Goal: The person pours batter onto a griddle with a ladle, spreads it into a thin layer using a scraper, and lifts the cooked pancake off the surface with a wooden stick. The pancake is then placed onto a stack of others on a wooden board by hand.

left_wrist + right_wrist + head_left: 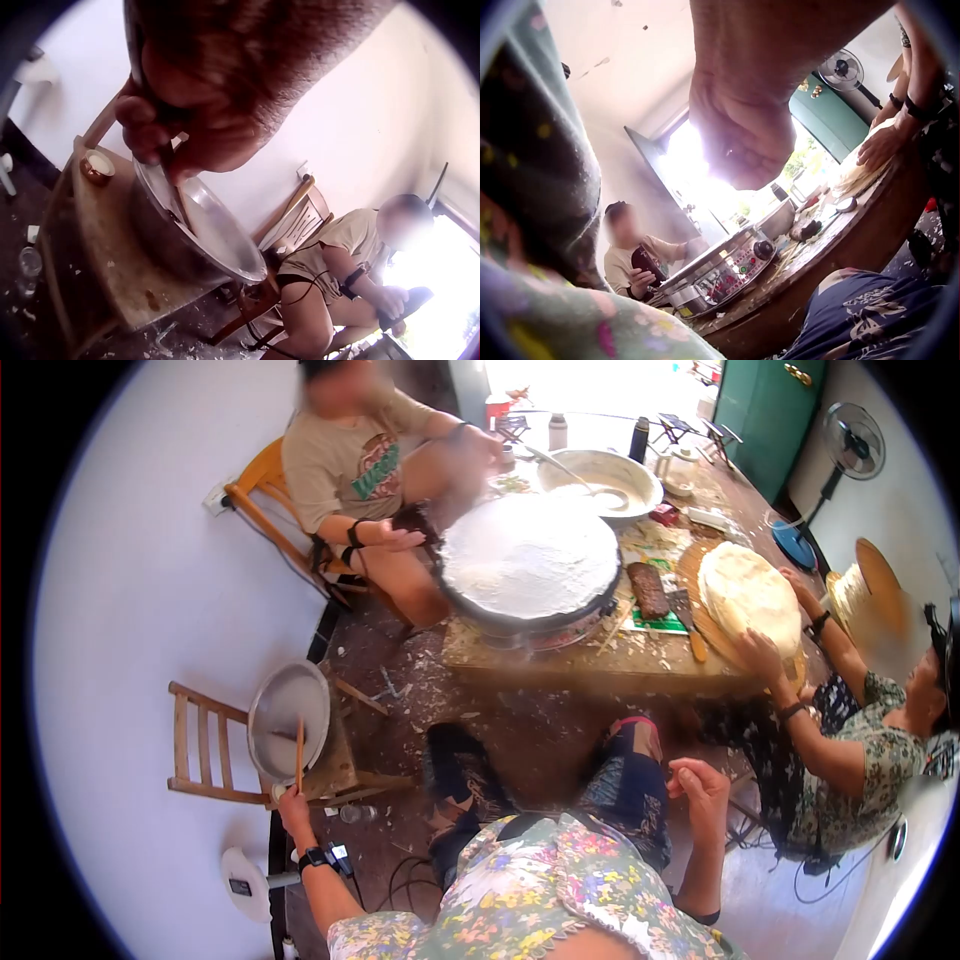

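Observation:
My left hand (pixel 293 812) grips a wooden stick (pixel 300 745) that slants down into a metal basin (pixel 323 695). The left wrist view shows the fingers (pixel 142 127) curled round this stick, over the rim of the basin, which holds something pale; the stick's lower end is hidden there. The basin stands on a wooden chair (pixel 205 735) to my left. Raised by my right knee, my right hand (pixel 703 790) has loosely bent fingers and holds nothing. Ahead of me, a round griddle (pixel 460 618) on the table carries a wide white layer.
Across at the left, a seated person (pixel 350 470) holds a dark object. Another person at the right (pixel 870 750) has both hands on a stack of flatbreads (pixel 750 590). A bowl with a ladle (pixel 600 485), a brown block (pixel 648 590) and a spatula (pixel 690 625) are on the table (pixel 560 678).

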Demonstrator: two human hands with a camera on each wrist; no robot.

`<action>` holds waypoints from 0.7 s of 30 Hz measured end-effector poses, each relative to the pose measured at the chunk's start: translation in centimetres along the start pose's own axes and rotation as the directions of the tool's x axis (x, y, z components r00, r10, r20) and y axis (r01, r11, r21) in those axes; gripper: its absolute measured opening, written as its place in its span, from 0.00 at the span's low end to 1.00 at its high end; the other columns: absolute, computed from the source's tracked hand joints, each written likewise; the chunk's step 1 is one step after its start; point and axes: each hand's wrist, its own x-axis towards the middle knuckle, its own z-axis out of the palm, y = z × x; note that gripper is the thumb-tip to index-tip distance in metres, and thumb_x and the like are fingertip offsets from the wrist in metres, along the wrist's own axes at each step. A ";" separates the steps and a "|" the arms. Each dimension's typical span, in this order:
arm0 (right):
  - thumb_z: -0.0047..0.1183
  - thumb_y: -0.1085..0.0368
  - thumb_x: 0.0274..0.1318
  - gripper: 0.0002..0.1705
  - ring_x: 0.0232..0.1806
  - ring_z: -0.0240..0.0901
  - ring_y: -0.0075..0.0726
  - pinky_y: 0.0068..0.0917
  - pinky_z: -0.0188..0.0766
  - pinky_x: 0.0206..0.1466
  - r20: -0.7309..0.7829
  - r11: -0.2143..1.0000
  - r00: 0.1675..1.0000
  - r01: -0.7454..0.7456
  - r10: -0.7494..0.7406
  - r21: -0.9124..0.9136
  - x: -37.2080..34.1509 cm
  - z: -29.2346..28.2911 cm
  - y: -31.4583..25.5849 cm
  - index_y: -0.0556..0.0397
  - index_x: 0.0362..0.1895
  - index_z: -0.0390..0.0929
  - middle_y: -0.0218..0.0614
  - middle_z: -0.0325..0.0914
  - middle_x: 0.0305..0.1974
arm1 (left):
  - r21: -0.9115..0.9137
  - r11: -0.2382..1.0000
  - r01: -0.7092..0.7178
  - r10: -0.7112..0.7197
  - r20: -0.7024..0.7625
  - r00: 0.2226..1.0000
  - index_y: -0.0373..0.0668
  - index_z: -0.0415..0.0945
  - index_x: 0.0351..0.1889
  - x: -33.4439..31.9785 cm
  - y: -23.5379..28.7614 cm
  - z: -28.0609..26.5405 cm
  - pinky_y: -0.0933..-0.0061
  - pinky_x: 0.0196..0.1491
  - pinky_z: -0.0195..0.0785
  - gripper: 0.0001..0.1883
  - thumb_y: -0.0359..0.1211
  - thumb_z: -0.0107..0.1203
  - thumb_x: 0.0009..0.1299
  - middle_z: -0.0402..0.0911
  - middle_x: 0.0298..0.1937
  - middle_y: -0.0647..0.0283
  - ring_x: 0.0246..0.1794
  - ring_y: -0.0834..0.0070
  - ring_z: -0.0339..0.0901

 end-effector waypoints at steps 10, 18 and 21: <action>0.52 0.68 0.63 0.10 0.28 0.74 0.21 0.18 0.71 0.34 -0.006 0.997 0.999 -0.052 0.053 0.053 -0.5 -0.7 0.8 0.59 0.42 0.82 0.32 0.79 0.27 | -0.340 0.941 -0.003 -0.023 -0.074 0.997 0.30 0.73 0.57 -3.4 -3.4 3.7 0.65 0.54 0.67 0.20 0.29 0.49 0.68 0.80 0.52 0.46 0.49 0.58 0.78; 0.51 0.68 0.63 0.10 0.28 0.74 0.21 0.18 0.72 0.34 0.013 0.997 0.999 -0.047 0.047 0.064 0.0 -0.5 1.1 0.60 0.42 0.82 0.32 0.78 0.27 | -0.822 0.517 0.240 -0.308 0.083 0.948 0.47 0.71 0.62 -6.5 1.7 2.7 0.81 0.10 0.42 0.20 0.40 0.46 0.74 0.60 0.16 0.73 0.09 0.85 0.51; 0.51 0.69 0.63 0.09 0.28 0.74 0.21 0.18 0.72 0.34 0.017 0.998 0.999 -0.039 0.038 0.042 -0.1 -0.5 0.8 0.60 0.41 0.82 0.32 0.79 0.27 | -0.837 0.429 0.338 -0.375 0.175 0.910 0.46 0.74 0.52 -6.9 2.2 2.8 0.80 0.10 0.40 0.19 0.47 0.45 0.74 0.59 0.16 0.73 0.09 0.85 0.51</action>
